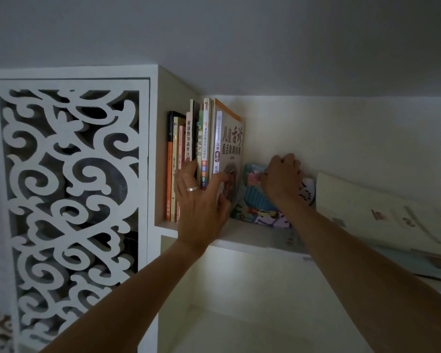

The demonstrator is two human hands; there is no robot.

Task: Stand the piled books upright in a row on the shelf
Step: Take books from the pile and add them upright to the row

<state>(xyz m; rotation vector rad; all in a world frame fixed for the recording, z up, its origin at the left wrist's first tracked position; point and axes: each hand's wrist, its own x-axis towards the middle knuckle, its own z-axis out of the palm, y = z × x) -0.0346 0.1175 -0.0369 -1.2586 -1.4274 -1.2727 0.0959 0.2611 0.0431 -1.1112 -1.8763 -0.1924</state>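
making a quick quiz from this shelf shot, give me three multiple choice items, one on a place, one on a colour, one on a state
1. Where does the row of upright books stand?
A. at the shelf's left end, beside the fretwork door
B. at the shelf's right end
C. on the floor

2. What colour is the top edge of the rightmost upright book?
A. blue
B. orange
C. black

3. What is the right hand doing?
A. hanging idle
B. gripping the top of the leaning colourful book
C. pressing the door

Answers: 1 A, the row sits against the left wall by the door. 2 B, an orange band tops its cover. 3 B, its fingers curl over that book's upper edge.
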